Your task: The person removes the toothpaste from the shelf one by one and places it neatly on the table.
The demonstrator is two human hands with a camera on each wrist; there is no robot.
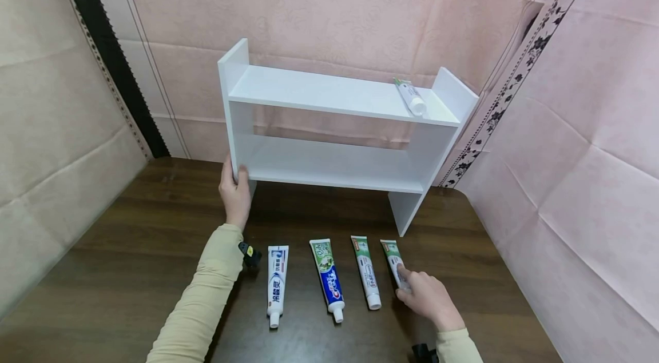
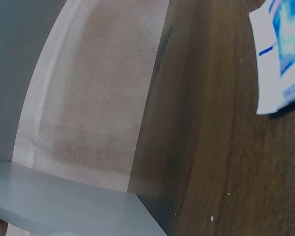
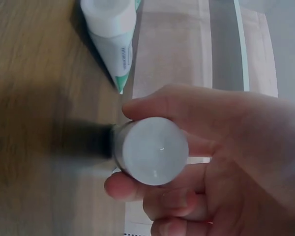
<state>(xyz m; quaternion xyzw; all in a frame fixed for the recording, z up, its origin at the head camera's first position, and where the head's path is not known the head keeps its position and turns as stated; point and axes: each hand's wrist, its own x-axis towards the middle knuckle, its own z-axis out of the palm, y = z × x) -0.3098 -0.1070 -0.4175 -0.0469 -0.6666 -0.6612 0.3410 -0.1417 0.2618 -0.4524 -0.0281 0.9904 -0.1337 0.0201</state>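
Note:
My left hand (image 1: 235, 198) grips the lower left side panel of a white two-tier shelf (image 1: 329, 164), thumb at its front edge. In the left wrist view, only a bit of that hand shows at the lower left corner. My right hand (image 1: 430, 298) pinches a green-and-white toothpaste tube (image 1: 392, 255) between thumb and fingers, at the right end of a row. Its round white cap (image 3: 156, 151) faces the right wrist camera. Beside it lies a similar green-and-white tube (image 1: 366, 272). Farther left are a blue-and-green toothpaste tube (image 1: 328, 280) and a white-and-blue one (image 1: 277, 286).
Another toothpaste tube (image 1: 410, 98) lies on the shelf's upper tier near the right end, cap forward. The shelf stands at the back of a brown wooden table (image 1: 128, 271). Pink patterned cloth (image 1: 334, 8) hangs behind and at both sides.

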